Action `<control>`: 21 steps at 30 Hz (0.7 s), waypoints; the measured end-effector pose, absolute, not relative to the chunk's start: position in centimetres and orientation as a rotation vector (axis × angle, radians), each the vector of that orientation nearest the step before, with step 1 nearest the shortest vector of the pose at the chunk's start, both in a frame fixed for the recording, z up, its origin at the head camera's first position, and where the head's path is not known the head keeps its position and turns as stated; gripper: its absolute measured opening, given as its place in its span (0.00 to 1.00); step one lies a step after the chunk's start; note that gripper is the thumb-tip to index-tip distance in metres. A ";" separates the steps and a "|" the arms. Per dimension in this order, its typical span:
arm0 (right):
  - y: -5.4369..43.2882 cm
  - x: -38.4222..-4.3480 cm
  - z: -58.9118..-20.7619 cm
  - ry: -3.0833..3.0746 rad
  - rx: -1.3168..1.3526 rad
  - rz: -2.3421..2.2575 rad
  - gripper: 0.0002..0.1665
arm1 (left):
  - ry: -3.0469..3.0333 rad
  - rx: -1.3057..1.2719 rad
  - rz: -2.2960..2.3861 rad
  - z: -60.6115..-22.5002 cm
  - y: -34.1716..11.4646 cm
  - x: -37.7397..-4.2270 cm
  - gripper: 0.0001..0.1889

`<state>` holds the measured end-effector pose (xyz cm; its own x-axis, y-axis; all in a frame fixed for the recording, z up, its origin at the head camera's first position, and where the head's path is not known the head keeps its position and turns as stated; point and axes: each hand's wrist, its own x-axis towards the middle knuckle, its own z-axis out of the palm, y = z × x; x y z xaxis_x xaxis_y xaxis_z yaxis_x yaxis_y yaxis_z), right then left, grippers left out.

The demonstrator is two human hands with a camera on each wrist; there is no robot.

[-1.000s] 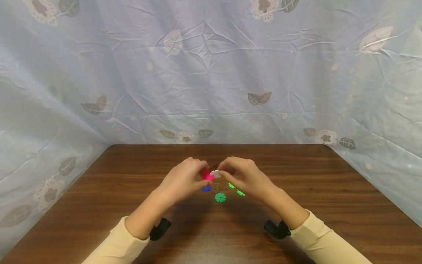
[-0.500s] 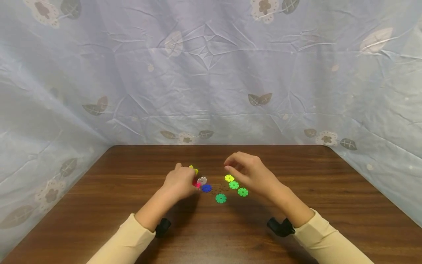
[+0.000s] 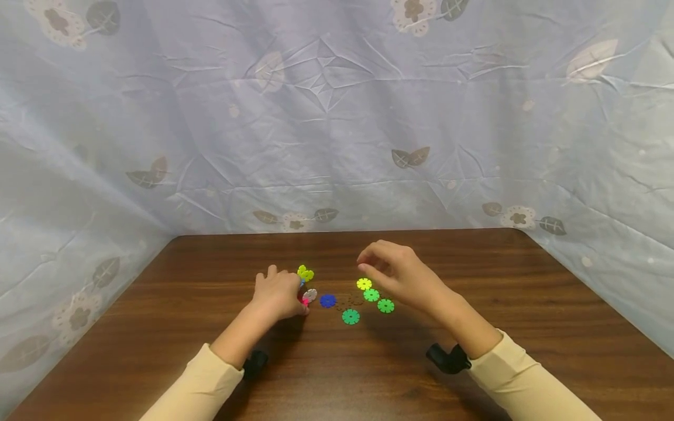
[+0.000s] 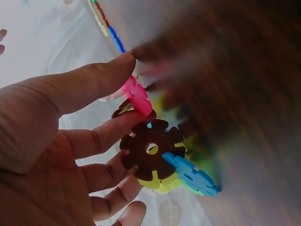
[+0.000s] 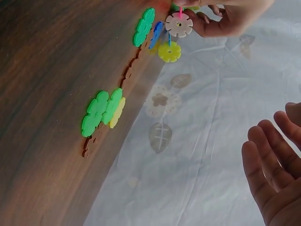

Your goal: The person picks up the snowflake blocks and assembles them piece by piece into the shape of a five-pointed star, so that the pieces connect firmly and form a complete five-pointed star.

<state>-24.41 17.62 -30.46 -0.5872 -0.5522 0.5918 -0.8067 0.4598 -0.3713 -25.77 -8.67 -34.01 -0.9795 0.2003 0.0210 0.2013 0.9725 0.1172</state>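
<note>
My left hand [image 3: 276, 293] is low over the left-middle of the table. It pinches a pink notched disc [image 4: 137, 96] between thumb and index finger. That disc belongs to a cluster of interlocking flower discs: a white disc [image 3: 310, 295], a brown disc [image 4: 161, 162], a light blue disc [image 4: 194, 179] and yellow discs [image 3: 305, 273]. Whether the cluster touches the table is unclear. My right hand [image 3: 397, 275] hovers above the loose discs on the right, fingers loosely bent and holding nothing. Nearest to it are a yellow disc [image 3: 364, 283] and a green disc [image 3: 371, 294].
A dark blue disc [image 3: 327, 301], a teal disc [image 3: 350, 317], another green disc [image 3: 386, 306] and several brown discs [image 3: 344, 304] lie mid-table, the brown ones blending with the wood. Patterned cloth [image 3: 326, 146] hangs behind and beside the wooden table [image 3: 447, 251].
My left hand has carried the disc cluster left and away from my right hand. The right fingers, earlier at the white disc, have let go; that hand has since stayed nearly still.
</note>
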 end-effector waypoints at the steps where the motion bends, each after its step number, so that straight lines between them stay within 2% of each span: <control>1: 17.7 -24.5 -30.5 -2.325 1.148 0.897 0.03 | -3.117 -0.314 -0.185 -34.0 -8.7 -25.8 0.21; 21: 18.4 -24.9 -30.4 -2.417 1.081 0.826 0.03 | -3.151 -0.342 -0.120 -33.8 -8.9 -25.7 0.21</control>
<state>-24.87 18.43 -30.44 -0.6394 -0.5496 0.5377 -0.7637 0.5347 -0.3617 -25.69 -8.85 -33.77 -0.9763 0.2153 -0.0216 0.2130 0.9739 0.0781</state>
